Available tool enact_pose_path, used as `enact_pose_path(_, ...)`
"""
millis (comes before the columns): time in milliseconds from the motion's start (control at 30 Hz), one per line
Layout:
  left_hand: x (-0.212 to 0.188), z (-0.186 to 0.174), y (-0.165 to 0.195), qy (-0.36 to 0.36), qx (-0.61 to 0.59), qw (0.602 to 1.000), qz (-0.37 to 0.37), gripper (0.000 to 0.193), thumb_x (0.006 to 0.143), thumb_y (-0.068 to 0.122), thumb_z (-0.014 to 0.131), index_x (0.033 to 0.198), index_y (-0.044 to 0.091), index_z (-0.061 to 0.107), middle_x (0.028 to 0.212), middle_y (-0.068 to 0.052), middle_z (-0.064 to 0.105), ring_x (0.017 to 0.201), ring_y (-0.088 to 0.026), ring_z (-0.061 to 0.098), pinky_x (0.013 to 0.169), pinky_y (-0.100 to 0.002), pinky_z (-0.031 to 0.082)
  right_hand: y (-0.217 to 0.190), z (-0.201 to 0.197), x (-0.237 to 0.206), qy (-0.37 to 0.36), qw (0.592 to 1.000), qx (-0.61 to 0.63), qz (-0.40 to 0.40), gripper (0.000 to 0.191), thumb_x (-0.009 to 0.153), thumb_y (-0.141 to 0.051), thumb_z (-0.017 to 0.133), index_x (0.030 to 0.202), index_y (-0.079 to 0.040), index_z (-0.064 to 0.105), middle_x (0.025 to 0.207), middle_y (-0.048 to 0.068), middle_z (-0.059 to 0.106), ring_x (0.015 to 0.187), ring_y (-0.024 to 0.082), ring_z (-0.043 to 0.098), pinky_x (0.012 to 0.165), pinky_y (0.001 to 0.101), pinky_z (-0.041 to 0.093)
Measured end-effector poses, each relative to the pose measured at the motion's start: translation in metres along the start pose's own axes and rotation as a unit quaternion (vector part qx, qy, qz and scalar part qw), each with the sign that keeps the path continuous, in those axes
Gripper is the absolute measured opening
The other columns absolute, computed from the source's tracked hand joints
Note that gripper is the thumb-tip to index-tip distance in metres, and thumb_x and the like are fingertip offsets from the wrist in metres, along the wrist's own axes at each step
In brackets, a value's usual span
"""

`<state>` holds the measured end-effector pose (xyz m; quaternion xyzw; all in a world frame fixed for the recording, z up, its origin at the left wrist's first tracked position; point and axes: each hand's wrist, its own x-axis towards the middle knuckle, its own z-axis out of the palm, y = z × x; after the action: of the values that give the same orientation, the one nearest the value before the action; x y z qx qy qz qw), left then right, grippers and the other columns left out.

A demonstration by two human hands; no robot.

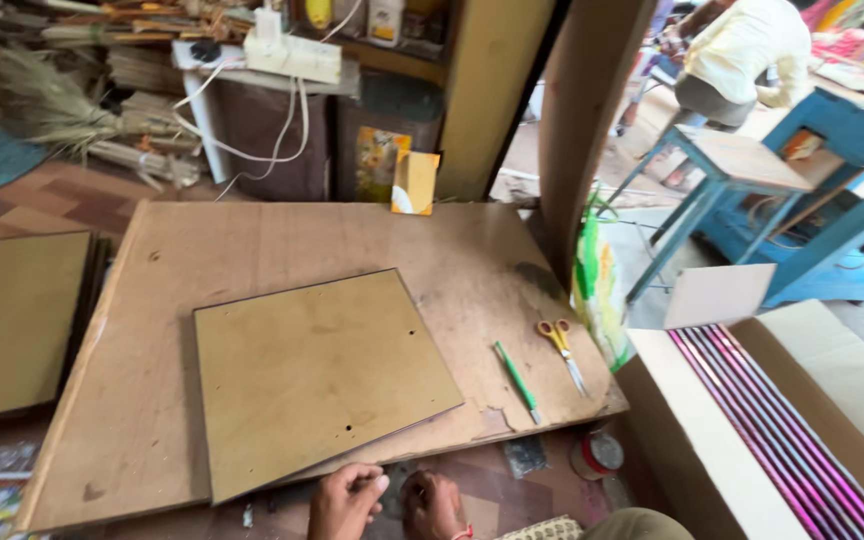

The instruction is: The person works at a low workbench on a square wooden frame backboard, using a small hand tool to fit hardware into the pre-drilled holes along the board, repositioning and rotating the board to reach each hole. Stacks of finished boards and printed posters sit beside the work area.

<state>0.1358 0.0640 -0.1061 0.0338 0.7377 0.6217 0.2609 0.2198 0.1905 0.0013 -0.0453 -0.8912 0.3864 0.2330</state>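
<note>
My left hand (345, 503) and my right hand (432, 506) sit side by side at the bottom edge of the view, just below the front edge of a large plywood sheet (252, 240). Both have their fingers curled, and nothing shows in them. A thin square brown board (327, 375) lies on the plywood, turned slightly, with its near corner closest to my left hand. To the right on the plywood lie orange-handled scissors (562, 350) and a green pen-like tool (517, 380).
A stack of brown boards (12, 320) lies at the left. A roll of tape (600, 455) sits on the floor by my right hand. A carton of shiny pink strips (782, 420) stands at the right. An upright board (582, 130), a blue stool (722, 170) and a seated person (742, 50) are behind.
</note>
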Motion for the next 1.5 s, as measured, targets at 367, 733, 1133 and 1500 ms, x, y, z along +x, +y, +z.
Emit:
enact_pose_path(367, 0.018, 0.028, 0.019, -0.111, 0.14, 0.852, 0.492, 0.03, 0.084, 0.007, 0.072, 0.112, 0.007, 0.079, 0.104, -0.014, 0.079, 0.096, -0.025, 0.081, 0.083, -0.035, 0.064, -0.016, -0.031, 0.005, -0.044, 0.815, 0.459, 0.352, 0.016, 0.088, -0.011, 0.082, 0.095, 0.003, 0.078, 0.088, 0.011, 0.081, 0.082, 0.014, 0.077, 0.078, 0.0269, 0.06)
enact_pose_path(733, 0.008, 0.055, 0.031, -0.096, 0.192, 0.838, 0.501, 0.026, 0.077, 0.017, 0.077, 0.102, 0.008, 0.081, 0.093, -0.015, 0.077, 0.089, -0.031, 0.079, 0.079, -0.042, 0.062, -0.022, -0.051, 0.004, -0.078, 0.825, 0.456, 0.326, 0.016, 0.086, -0.011, 0.083, 0.089, 0.004, 0.079, 0.077, 0.011, 0.076, 0.07, 0.016, 0.07, 0.066, 0.0293, 0.055)
enact_pose_path(1133, -0.015, -0.016, 0.029, 0.117, 0.139, 0.933, 0.312, 0.013, 0.084, 0.013, 0.078, 0.089, 0.001, 0.075, 0.079, -0.019, 0.073, 0.071, -0.033, 0.072, 0.063, -0.04, 0.054, 0.027, -0.003, -0.039, 0.024, 0.862, 0.338, 0.377, 0.014, 0.084, -0.013, 0.078, 0.087, 0.001, 0.078, 0.065, 0.01, 0.073, 0.056, 0.018, 0.067, 0.051, 0.0326, 0.05)
enact_pose_path(1500, 0.023, -0.084, 0.088, 0.053, 0.02, 0.98, 0.188, 0.01, 0.079, 0.0, 0.076, 0.089, -0.003, 0.075, 0.08, -0.009, 0.078, 0.07, -0.013, 0.074, 0.065, -0.028, 0.059, 0.084, 0.055, -0.077, -0.053, 0.883, 0.27, 0.38, 0.019, 0.083, -0.012, 0.08, 0.094, 0.003, 0.079, 0.074, 0.007, 0.074, 0.067, 0.014, 0.063, 0.062, 0.0295, 0.052)
